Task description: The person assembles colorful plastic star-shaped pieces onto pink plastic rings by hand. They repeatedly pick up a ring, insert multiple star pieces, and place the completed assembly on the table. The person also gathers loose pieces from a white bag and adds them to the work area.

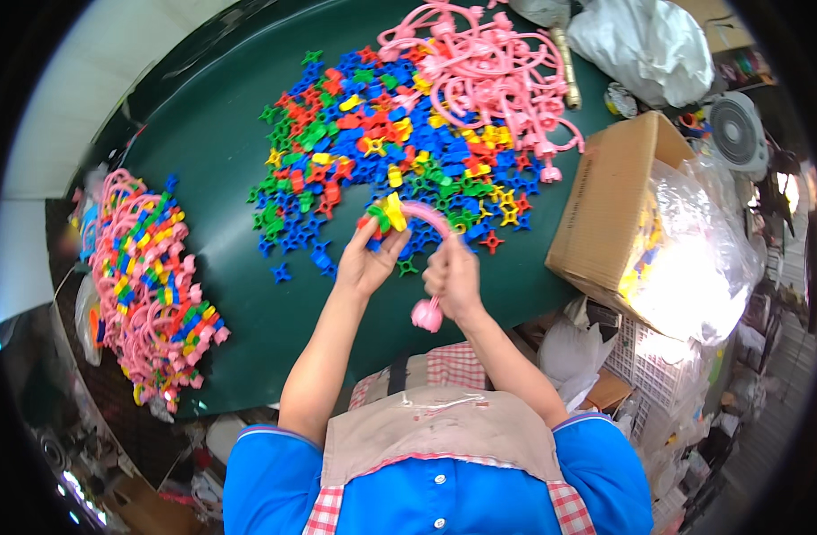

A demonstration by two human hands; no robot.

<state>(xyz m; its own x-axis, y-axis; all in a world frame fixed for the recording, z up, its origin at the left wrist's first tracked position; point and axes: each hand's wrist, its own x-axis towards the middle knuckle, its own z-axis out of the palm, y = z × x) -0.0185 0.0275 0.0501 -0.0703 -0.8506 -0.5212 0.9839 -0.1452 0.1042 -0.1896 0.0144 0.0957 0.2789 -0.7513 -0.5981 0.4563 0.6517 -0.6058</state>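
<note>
Between the fingertips of my left hand point(370, 263) are a few small plastic star-shaped pieces point(394, 214), yellow, green and red. My right hand point(455, 275) is closed around a curved pink plastic tube point(423, 210). The tube's far end meets the pieces at my left fingers; whether it passes through them I cannot tell. Its other end, a pink flower-shaped tip point(427, 316), hangs below my right fist. Just beyond both hands spreads a heap of loose star pieces point(373, 147) in red, blue, green and yellow.
Pink tubes point(488, 71) lie piled at the far right of the green table point(221, 192). On the left sits a pile of pink tubes strung with coloured pieces point(150, 285). A cardboard box point(595, 209) with a plastic bag stands right, near a grey fan point(737, 128).
</note>
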